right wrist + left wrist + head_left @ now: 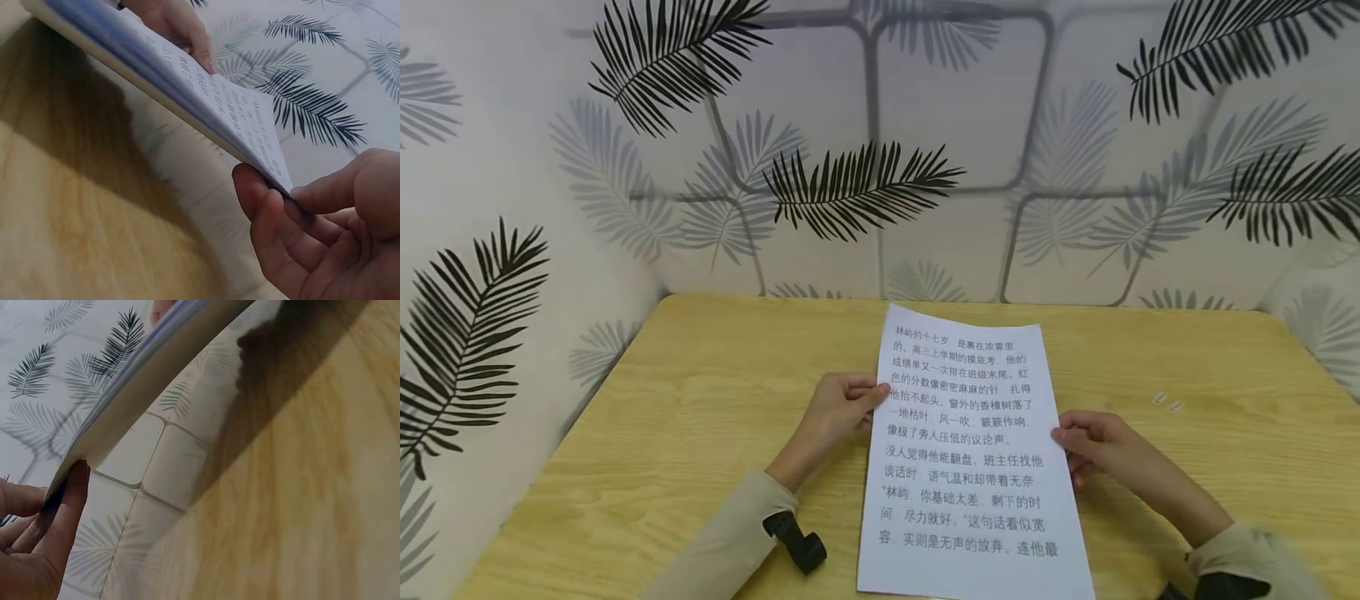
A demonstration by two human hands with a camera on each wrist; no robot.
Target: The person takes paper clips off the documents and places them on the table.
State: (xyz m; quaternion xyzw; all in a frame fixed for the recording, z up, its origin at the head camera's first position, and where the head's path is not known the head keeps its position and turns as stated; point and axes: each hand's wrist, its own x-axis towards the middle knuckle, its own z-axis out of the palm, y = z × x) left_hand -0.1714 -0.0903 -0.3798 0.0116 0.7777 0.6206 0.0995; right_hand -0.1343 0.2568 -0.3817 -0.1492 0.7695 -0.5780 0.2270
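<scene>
A white printed paper point(962, 467), covered in lines of Chinese characters, is held upright-tilted with its text toward the head camera. The left hand point(842, 404) pinches its left edge, thumb on the printed face and fingers behind. On the opposite edge, a little lower, the right hand point(1093, 446) pinches the paper the same way. In the left wrist view the paper point(119, 412) shows its shaded back, raised above the table, with the left hand point(37, 544) at its edge. The right wrist view shows the right hand point(325, 231) gripping the paper point(244, 125) between thumb and fingers.
Two small pale, clip-like things point(1167, 403) lie on the wooden table point(715, 367), right of the right hand. A leaf-patterned covering point(820, 100) stands behind the table. Dark straps point(793, 540) sit around both sleeved wrists.
</scene>
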